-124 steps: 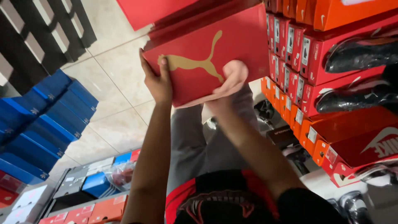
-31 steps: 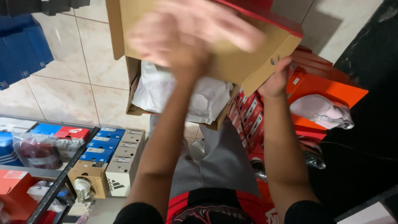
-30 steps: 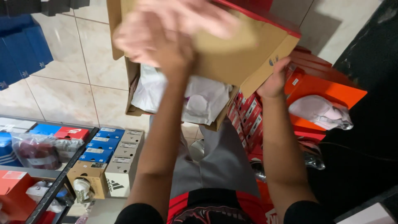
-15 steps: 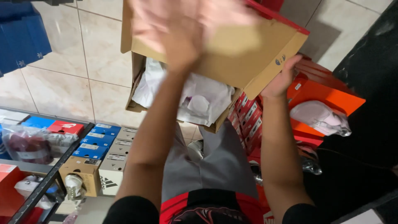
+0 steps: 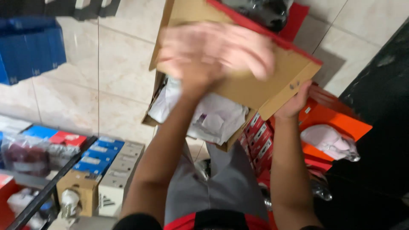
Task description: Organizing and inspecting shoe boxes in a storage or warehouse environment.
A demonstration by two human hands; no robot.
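Observation:
I hold an open shoe box (image 5: 272,81), brown cardboard with a red edge, in front of my chest. My left hand (image 5: 213,51) is blurred and lies flat on the brown lid with its fingers spread. My right hand (image 5: 294,104) grips the box's right corner from below. White tissue paper (image 5: 208,117) bulges out of the lower part of the box. Something black and shiny (image 5: 264,10) shows above the red edge at the top.
Blue, red and grey shoe boxes (image 5: 98,155) stand on a dark shelf at the lower left. Orange and red boxes (image 5: 336,119) are stacked at the right, one holding white paper (image 5: 330,142). Blue boxes (image 5: 30,53) sit on the tiled floor (image 5: 119,76).
My left hand has kept sweeping over the lid, blurred in every frame. The box has stayed tilted in my right hand; the view has shifted slightly.

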